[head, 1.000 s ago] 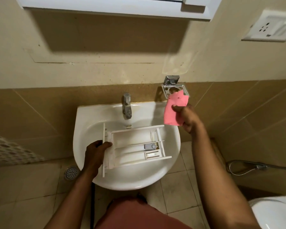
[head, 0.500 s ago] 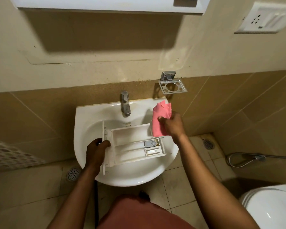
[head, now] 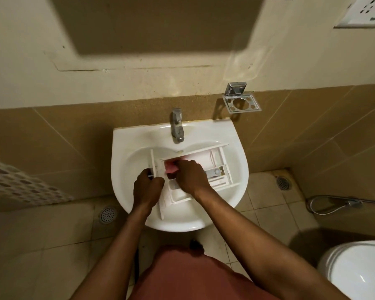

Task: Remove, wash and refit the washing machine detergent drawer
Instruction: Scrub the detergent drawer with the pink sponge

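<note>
I judge this the washing step. The drawer (head: 206, 158) lies in the sink (head: 239, 169), below the tap (head: 177, 126). My left hand (head: 148, 187) grips its front end. My right hand (head: 188, 174) has its fingers (head: 180, 165) holding a pink cloth (head: 170, 167), pressed into a compartment. Next calls for firm scrubbing strokes along it.

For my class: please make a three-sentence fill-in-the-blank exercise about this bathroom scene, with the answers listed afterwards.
The detergent drawer lies in the white ____. The left hand grips its front panel while the right hand holds a ____ cloth inside it. The toilet shows in the picture's lower ____ corner.
Missing words: sink; pink; right.
</note>
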